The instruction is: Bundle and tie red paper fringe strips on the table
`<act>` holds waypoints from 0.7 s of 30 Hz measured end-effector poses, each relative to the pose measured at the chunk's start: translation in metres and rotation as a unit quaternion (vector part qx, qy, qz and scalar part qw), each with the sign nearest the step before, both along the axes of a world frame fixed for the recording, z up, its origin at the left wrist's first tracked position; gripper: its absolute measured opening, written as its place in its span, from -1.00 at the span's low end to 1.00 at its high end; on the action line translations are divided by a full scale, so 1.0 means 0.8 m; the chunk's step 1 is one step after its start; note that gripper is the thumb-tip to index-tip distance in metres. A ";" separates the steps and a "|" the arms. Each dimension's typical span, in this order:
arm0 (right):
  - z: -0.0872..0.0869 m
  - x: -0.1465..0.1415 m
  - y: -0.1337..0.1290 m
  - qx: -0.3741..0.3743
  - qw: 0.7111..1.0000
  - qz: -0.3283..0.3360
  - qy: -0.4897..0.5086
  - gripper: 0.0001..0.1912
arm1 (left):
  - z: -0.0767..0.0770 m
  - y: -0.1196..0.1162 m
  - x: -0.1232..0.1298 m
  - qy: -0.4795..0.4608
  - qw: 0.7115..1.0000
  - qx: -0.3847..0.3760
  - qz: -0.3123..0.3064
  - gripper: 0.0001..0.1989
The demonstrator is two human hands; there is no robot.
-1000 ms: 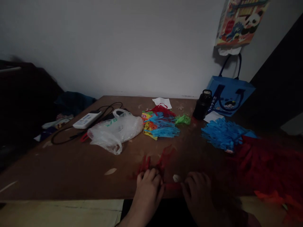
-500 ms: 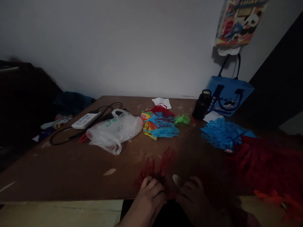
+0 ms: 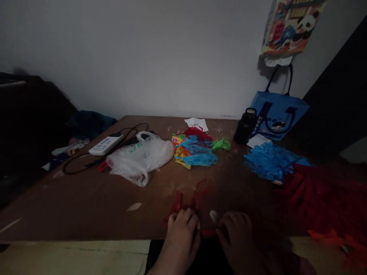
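Note:
At the near edge of the table my left hand (image 3: 183,231) is closed over a red fringed strip (image 3: 175,206), with loose red ends poking out past the knuckles. My right hand (image 3: 235,233) rests a little to the right in deep shadow, its fingers curled. A thin red band (image 3: 208,232) runs along the edge between the two hands. Whatever lies within the right fingers is hidden. Just left of that hand is a small pale leaf-shaped mark (image 3: 213,216) on the table.
Beyond the hands lies a pile of blue, yellow and red fringed tassels (image 3: 197,151), with a green tassel (image 3: 222,144) beside it. Left are a plastic bag (image 3: 140,160) and a white power strip (image 3: 106,144). Right stand a black bottle (image 3: 245,128), blue bag (image 3: 281,114), blue fringe (image 3: 266,160) and red fringe (image 3: 323,194).
Both hands have shifted slightly forward, and the right fingers are more curled. The red strands ahead of my left hand have changed shape and lie lower.

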State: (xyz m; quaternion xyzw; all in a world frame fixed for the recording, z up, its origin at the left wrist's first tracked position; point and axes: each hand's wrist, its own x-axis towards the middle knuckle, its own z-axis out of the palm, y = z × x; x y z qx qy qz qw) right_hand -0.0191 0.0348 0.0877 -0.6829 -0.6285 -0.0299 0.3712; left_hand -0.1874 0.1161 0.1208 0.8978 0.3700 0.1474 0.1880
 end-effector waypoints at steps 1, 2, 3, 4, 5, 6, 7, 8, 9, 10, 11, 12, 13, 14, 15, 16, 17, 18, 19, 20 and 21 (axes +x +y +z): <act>-0.001 0.000 0.001 0.014 1.000 0.014 -0.011 -0.80 | -0.001 0.001 -0.001 -0.014 1.000 0.007 -0.017 -0.80; -0.002 0.001 0.001 0.031 0.998 0.038 -0.026 -0.76 | -0.004 0.001 -0.003 -0.030 0.999 0.019 -0.039 -0.78; -0.003 0.002 0.001 0.046 0.996 0.066 -0.042 -0.73 | -0.008 0.002 -0.005 -0.045 0.996 0.032 -0.064 -0.77; -0.005 0.004 0.000 0.055 0.992 0.095 -0.059 -0.73 | -0.014 0.002 -0.007 -0.059 0.993 0.044 -0.088 -0.78; -0.006 0.005 -0.001 0.058 0.988 0.116 -0.078 -0.76 | -0.019 0.002 -0.008 -0.071 0.990 0.056 -0.106 -0.79; -0.008 0.006 -0.003 0.057 0.985 0.129 -0.098 -0.79 | -0.025 0.002 -0.010 -0.081 0.988 0.066 -0.116 -0.81; -0.010 0.006 -0.005 0.055 0.983 0.133 -0.116 -0.81 | -0.030 0.000 -0.011 -0.089 0.986 0.074 -0.121 -0.82; -0.011 0.007 -0.007 0.056 0.981 0.133 -0.129 -0.79 | -0.033 -0.002 -0.012 -0.097 0.984 0.081 -0.124 -0.84; -0.011 0.008 -0.008 0.062 0.980 0.131 -0.134 -0.74 | -0.033 -0.004 -0.013 -0.105 0.983 0.082 -0.126 -0.83; -0.009 0.008 -0.010 0.070 0.980 0.131 -0.130 -0.67 | -0.029 -0.007 -0.014 -0.109 0.983 0.072 -0.132 -0.82; -0.003 0.010 -0.011 0.080 0.981 0.134 -0.117 -0.62 | -0.022 -0.010 -0.016 -0.107 0.983 0.048 -0.140 -0.81; 0.005 0.011 -0.013 0.086 0.982 0.137 -0.099 -0.58 | -0.011 -0.012 -0.018 -0.105 0.983 0.015 -0.151 -0.82; 0.017 0.014 -0.014 0.093 0.983 0.139 -0.081 -0.58 | 0.002 -0.013 -0.021 -0.104 0.982 -0.022 -0.159 -0.83; 0.031 0.016 -0.015 0.105 0.982 0.139 -0.067 -0.61 | 0.017 -0.012 -0.024 -0.108 0.979 -0.058 -0.160 -0.85; 0.047 0.019 -0.016 0.117 0.982 0.136 -0.060 -0.64 | 0.032 -0.010 -0.027 -0.120 0.977 -0.087 -0.153 -0.85; 0.065 0.022 -0.016 0.132 0.980 0.138 -0.062 -0.68 | 0.046 -0.007 -0.028 -0.140 0.974 -0.112 -0.138 -0.84; 0.082 0.025 -0.016 0.143 0.977 0.144 -0.070 -0.72 | 0.060 -0.002 -0.028 -0.163 0.969 -0.138 -0.122 -0.82; 0.097 0.027 -0.016 0.140 0.974 0.156 -0.088 -0.74 | 0.071 0.002 -0.027 -0.183 0.961 -0.175 -0.113 -0.80; 0.110 0.028 -0.015 0.134 0.971 0.167 -0.107 -0.75 | 0.080 0.006 -0.024 -0.201 0.946 -0.228 -0.113 -0.79; 0.120 0.029 -0.013 0.129 0.969 0.171 -0.121 -0.76 | 0.085 0.010 -0.021 -0.217 0.923 -0.294 -0.120 -0.79; 0.127 0.029 -0.012 0.127 0.968 0.170 -0.131 -0.76 | 0.088 0.012 -0.017 -0.230 0.891 -0.370 -0.127 -0.78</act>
